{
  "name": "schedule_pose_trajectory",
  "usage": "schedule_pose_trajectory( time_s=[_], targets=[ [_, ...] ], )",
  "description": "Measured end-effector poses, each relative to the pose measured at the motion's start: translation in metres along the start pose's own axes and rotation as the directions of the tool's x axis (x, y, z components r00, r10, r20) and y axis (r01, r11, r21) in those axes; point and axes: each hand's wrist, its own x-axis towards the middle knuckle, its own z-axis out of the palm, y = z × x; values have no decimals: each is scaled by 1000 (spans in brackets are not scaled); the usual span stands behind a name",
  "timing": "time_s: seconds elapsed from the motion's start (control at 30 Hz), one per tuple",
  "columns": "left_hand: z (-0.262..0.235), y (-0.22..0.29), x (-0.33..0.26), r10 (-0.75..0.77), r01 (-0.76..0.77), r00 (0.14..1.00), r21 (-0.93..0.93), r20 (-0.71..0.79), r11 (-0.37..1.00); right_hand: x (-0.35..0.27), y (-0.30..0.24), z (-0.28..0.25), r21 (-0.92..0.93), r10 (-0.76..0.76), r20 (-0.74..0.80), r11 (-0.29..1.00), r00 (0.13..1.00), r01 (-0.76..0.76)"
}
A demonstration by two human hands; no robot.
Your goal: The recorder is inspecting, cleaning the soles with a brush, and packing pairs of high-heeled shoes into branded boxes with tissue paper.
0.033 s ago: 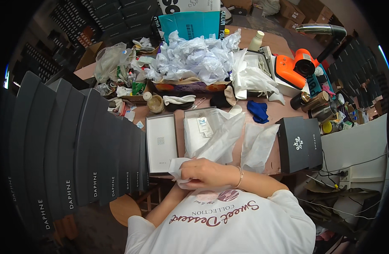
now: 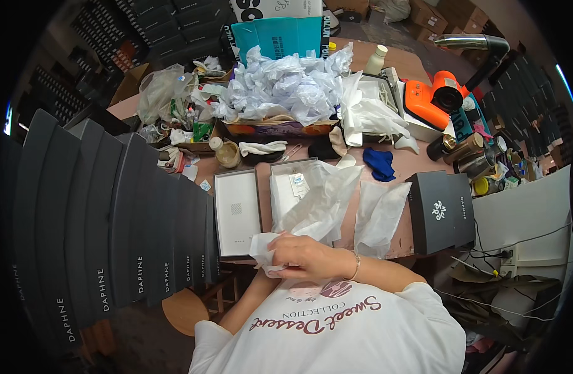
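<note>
My right hand (image 2: 304, 255) is closed round a crumpled piece of white tissue paper (image 2: 260, 251) close to my chest, at the table's front edge. My left forearm (image 2: 254, 302) reaches up beneath it. The left hand's fingers are hidden behind the right hand and paper. Just beyond stands an open shoebox (image 2: 280, 202) lined with white paper, a small tag (image 2: 299, 185) lying inside. More tissue paper (image 2: 327, 199) spills over its right side. An open grey-rimmed box part (image 2: 238, 209) lies to its left, and another sheet of tissue paper (image 2: 381, 215) to its right.
Tall stacks of dark shoeboxes (image 2: 137, 212) crowd the left. A closed black box (image 2: 441, 212) sits at the right edge. Further back are a blue cloth (image 2: 379, 164), a bottle (image 2: 225, 153), a heap of crumpled paper (image 2: 286, 87) and an orange heat-gun-like tool (image 2: 445, 93).
My right hand and the tissue paper have shifted very slightly to the right. The things on the table lie as before.
</note>
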Motion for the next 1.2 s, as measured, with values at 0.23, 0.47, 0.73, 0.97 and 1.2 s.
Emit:
schedule_pose_trajectory(
  time_s=[0.23, 0.47, 0.73, 0.97, 1.2],
  targets=[
    [99, 27, -26, 759, -556, 624, 787, 184, 267, -77, 77, -13, 841, 839, -152, 388, 523, -378],
    [85, -21, -51, 238, -383, 920, 836, 310, 393, -64, 78, -30, 811, 800, -401, 537, 447, -233],
    [-84, -81, -30, -467, 335, 788, -359, -400, 871, -96, 210, 66, -384, 774, -83, 556, 627, -737],
    [1, -20, -40, 564, -307, 803, 677, -192, 668, -110, 207, 65, -209, 832, -99, 519, 546, -829],
    [40, -24, -25, 310, -525, 785, 841, 537, -129, -125, 193, 58, 281, 712, -364, 699, 601, -658]
  ],
)
